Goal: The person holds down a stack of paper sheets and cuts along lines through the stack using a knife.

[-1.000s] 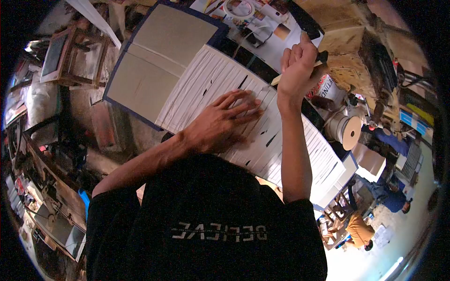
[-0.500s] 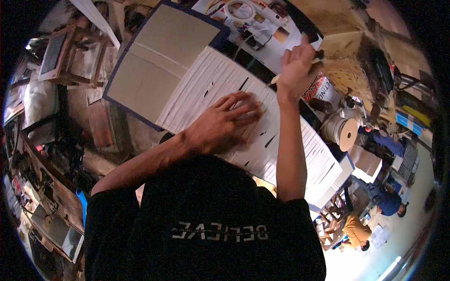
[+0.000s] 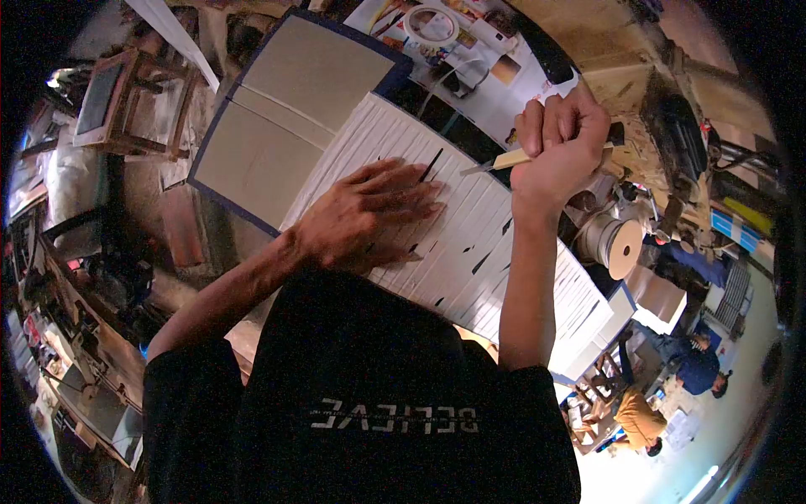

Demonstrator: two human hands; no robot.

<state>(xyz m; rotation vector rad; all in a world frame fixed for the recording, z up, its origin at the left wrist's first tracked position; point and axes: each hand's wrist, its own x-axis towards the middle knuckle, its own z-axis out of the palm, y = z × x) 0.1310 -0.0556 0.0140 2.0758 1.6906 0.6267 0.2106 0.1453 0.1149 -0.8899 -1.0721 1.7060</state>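
A long row of narrow white paper strips [image 3: 495, 227] lies across a grey board [image 3: 315, 71] with dark blue edges. Small dark slivers show among the strips. My left hand [image 3: 365, 210] rests flat on them, fingers stretched out and slightly spread, near a thin black sliver [image 3: 431, 165]. In my right hand [image 3: 564, 147], closed in a fist, is a cutter knife [image 3: 512, 158] with a cream handle. Its blade points left, over the far edge of the strips; whether the tip touches them I cannot tell.
Beyond the strips lies a printed sheet [image 3: 495, 76] with a white ring-shaped roll [image 3: 431, 26] on it. A large spool [image 3: 617, 245] stands to the right. Two people [image 3: 698, 370] are farther off at lower right. A wooden frame [image 3: 126, 105] stands at upper left.
My left hand has slid left along the strips and flattened. My right hand has moved right and slightly nearer to me, and the knife shows more clearly.
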